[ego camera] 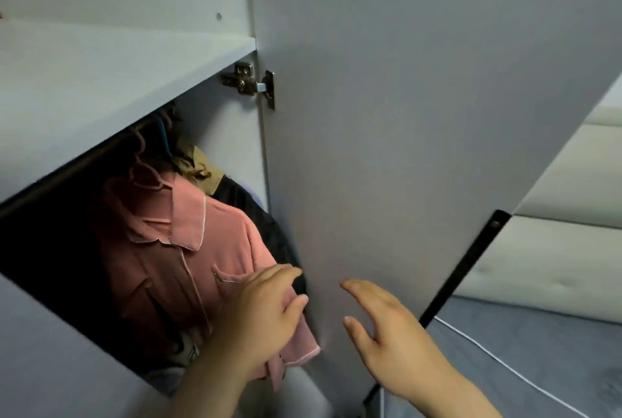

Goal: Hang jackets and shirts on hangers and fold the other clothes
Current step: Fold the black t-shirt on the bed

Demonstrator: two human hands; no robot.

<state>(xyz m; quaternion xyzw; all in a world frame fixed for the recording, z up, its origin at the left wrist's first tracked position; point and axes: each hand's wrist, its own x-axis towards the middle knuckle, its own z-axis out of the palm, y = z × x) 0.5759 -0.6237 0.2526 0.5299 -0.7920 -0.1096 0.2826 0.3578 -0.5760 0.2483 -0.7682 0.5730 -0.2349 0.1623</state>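
inside an open wardrobe: one pink shirt [188, 249] on a pink hanger [143, 161], dark garments [255, 215] behind. left hand [269, 313], fingers relaxed, touching its sleeve; right hand [383, 326] spread, empty, before the open door [404, 114]. bed [538, 367] at right.

Your pink shirt [188, 249] hangs inside the wardrobe on a pink hanger [143, 161], front facing out and tilted in view. It has a notched collar, pale piping along collar, placket and chest pocket, and a short sleeve with piped cuff at lower right. Behind it hang an olive garment [195, 165] and a dark garment [255, 212], pressed close together.
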